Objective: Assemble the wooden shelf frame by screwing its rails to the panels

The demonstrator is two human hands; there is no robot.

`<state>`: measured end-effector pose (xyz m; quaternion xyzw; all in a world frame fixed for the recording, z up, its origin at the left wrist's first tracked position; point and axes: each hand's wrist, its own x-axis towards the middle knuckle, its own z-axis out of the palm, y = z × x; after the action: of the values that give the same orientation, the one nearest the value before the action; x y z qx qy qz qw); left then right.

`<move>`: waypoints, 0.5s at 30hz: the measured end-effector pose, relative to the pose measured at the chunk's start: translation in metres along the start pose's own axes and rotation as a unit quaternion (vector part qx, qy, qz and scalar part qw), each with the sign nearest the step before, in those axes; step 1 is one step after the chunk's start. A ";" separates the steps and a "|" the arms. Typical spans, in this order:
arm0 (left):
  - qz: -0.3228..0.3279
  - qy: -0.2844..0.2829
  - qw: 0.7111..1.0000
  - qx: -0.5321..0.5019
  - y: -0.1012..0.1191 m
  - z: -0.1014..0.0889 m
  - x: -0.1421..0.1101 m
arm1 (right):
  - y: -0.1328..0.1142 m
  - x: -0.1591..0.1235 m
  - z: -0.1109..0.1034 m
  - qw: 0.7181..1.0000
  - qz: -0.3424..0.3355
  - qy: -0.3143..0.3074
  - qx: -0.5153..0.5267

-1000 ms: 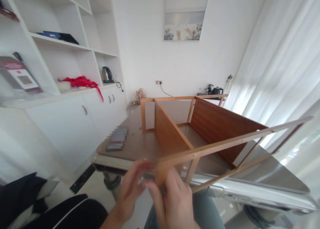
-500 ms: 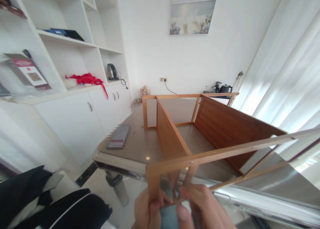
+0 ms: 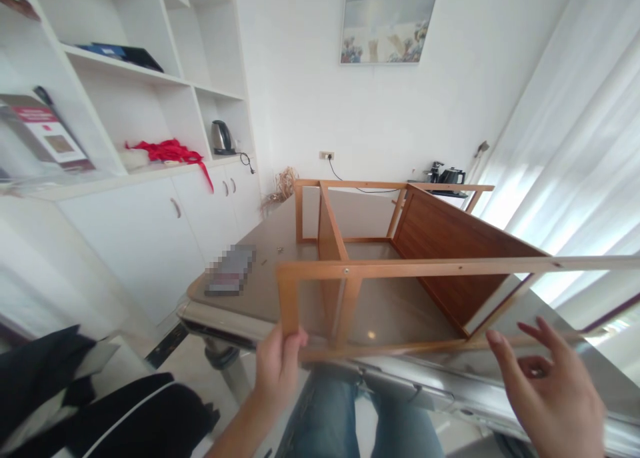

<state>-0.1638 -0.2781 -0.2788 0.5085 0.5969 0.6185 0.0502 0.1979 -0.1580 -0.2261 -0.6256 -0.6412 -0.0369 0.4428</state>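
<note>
A wooden shelf rack (image 3: 400,267) lies on its side on the table (image 3: 270,288), its panels standing upright between slim rails. My left hand (image 3: 280,361) is closed around the near left corner post of the rack, with the thumb on the near side. To the right, my right hand (image 3: 555,391) is in the air by the near lower rail, apart from the wood as far as I can see. Its thumb and forefinger are spread and the other fingers partly curled. A screw head (image 3: 346,271) shows in the near upper rail.
A blurred-out flat item (image 3: 233,271) and small metal pieces (image 3: 280,250) lie on the table's left part. Dark clothing (image 3: 145,418) is at lower left. White shelving (image 3: 130,98) holds a kettle (image 3: 220,138). Curtains (image 3: 580,131) hang at right.
My right hand has let go of the near left corner and moved far right. The rack's near end has swung left and up in view. My left hand keeps its hold.
</note>
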 end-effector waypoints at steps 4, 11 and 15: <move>0.016 0.006 0.994 0.108 -0.001 -0.017 0.024 | -0.002 0.009 0.022 0.998 0.002 -0.059 0.010; -0.014 0.018 0.986 0.163 -0.009 -0.042 0.064 | -0.010 0.020 0.053 0.998 -0.040 -0.046 0.005; 0.011 0.012 0.964 0.267 -0.028 -0.068 0.091 | -0.019 0.031 0.060 0.995 -0.064 -0.071 0.022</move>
<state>-0.2693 -0.2563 -0.2334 0.5023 0.7356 0.4430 -0.1012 0.1561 -0.1025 -0.2341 -0.5746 -0.7103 -0.0070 0.4065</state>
